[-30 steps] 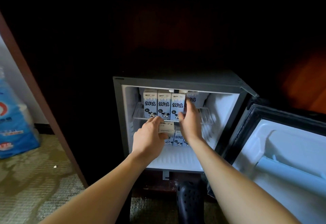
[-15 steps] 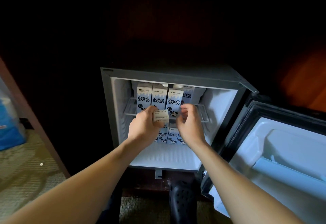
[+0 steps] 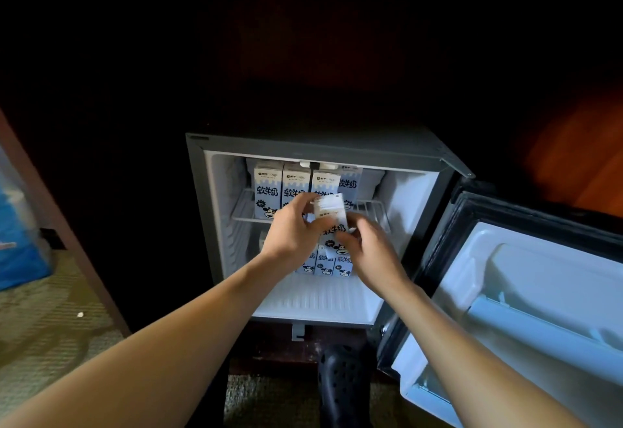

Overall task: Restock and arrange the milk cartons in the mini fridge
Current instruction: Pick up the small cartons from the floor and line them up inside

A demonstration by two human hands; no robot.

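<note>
Mid-restock: your left hand (image 3: 293, 235) clasps a white-and-blue cardboard milk carton (image 3: 332, 221) at frame centre, before the grey mini fridge's (image 3: 202, 208) wire shelf (image 3: 371, 206), right hand (image 3: 371, 252) beside it, grip too blurred to call; upper row (image 3: 268, 191) and lower row (image 3: 325, 267) look stocked, this carton not yet placed.

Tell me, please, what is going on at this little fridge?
A person is stocking a mini fridge, whose door is swung open to the right. The left hand grips the top of one milk carton, held in front of the opening. The right hand, somewhat blurred, holds the carton's lower side. A row of cartons stands on the wire shelf, and a lower row stands on the fridge floor just below the hands.
</note>
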